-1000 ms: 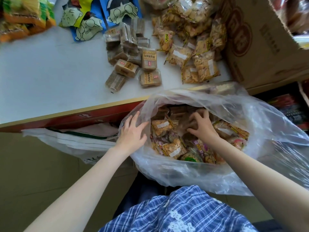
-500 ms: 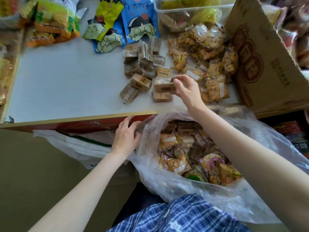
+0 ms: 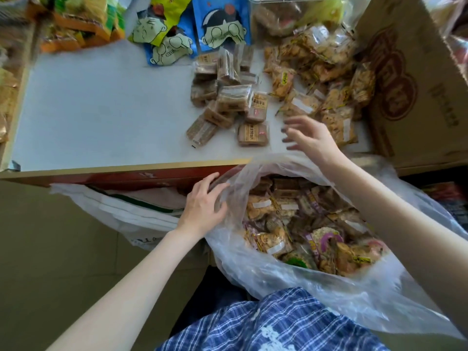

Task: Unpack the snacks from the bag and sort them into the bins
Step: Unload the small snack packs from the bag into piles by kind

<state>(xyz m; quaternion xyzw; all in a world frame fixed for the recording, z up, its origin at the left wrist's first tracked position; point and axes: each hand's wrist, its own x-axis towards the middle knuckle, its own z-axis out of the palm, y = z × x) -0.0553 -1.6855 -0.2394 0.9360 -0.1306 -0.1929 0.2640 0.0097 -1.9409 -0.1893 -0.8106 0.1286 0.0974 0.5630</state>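
A clear plastic bag (image 3: pixel 354 295) full of wrapped snacks rests on my lap below the table edge. My left hand (image 3: pixel 202 206) rests on the bag's left rim, fingers lying loosely over the plastic. My right hand (image 3: pixel 309 138) hovers empty over the table, fingers spread, just right of a heap of brown wrapped bars (image 3: pixel 228 102). One brown bar (image 3: pixel 253 134) lies nearest that hand. A heap of clear-wrapped cracker packs (image 3: pixel 326 79) lies behind and to the right of it.
The white table (image 3: pixel 101 110) holds blue and yellow cartoon-face packets (image 3: pixel 187 29) and orange-green packets (image 3: pixel 76 24) at the back. A clear bin (image 3: pixel 298 13) stands at the back. A large cardboard box (image 3: pixel 415 79) stands at the right. A white bag (image 3: pixel 121 211) hangs under the table.
My right hand took a brown bar out of the bag, carried it up to the brown heap on the table and let it go. It now hovers empty. My left hand stayed on the bag's rim.
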